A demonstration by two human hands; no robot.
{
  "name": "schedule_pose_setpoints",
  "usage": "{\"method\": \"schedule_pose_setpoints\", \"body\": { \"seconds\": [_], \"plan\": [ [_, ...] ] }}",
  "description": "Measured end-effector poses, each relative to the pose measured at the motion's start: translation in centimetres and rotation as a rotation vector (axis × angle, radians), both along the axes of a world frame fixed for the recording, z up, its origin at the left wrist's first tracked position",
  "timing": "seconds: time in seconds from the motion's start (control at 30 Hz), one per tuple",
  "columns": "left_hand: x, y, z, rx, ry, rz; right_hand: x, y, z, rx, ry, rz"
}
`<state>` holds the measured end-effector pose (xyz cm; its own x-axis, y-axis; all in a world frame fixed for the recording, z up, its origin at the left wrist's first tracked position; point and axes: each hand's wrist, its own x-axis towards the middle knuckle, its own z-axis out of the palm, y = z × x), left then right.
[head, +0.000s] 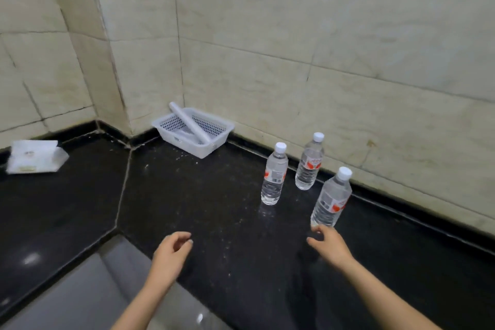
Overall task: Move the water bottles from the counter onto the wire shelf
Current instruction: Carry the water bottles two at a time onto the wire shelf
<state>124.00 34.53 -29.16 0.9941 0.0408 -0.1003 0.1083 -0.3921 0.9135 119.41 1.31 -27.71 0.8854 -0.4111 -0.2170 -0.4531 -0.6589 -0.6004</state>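
Three clear water bottles with white caps and red-and-white labels stand upright on the black counter (214,209). The left bottle (273,175) and the far bottle (309,163) stand near the wall. The nearest bottle (330,199) is at the right. My right hand (328,245) hovers just below the nearest bottle's base, fingers apart and curled, holding nothing. My left hand (171,249) floats over the counter's front edge, loosely curled and empty. No wire shelf is in view.
A white perforated plastic basket (171,124) sits in the tiled wall corner with a white tube (188,123) lying across it. A white tissue pack (34,157) lies at the far left. The counter's front edge cuts diagonally above a grey floor (93,297).
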Motion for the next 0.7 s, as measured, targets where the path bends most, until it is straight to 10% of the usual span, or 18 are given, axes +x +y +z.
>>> {"method": "schedule_pose_setpoints", "body": {
  "seconds": [0.33,0.7],
  "plan": [
    [9.3,-10.4,-2.2,-0.043,0.113,-0.415,-1.9,-2.3,-0.7,0.073,0.124,-0.395],
    [16.9,-22.0,-1.0,-0.127,0.070,-0.427,6.6,-8.2,-0.7,0.453,-0.327,-0.305]
  ]
}}
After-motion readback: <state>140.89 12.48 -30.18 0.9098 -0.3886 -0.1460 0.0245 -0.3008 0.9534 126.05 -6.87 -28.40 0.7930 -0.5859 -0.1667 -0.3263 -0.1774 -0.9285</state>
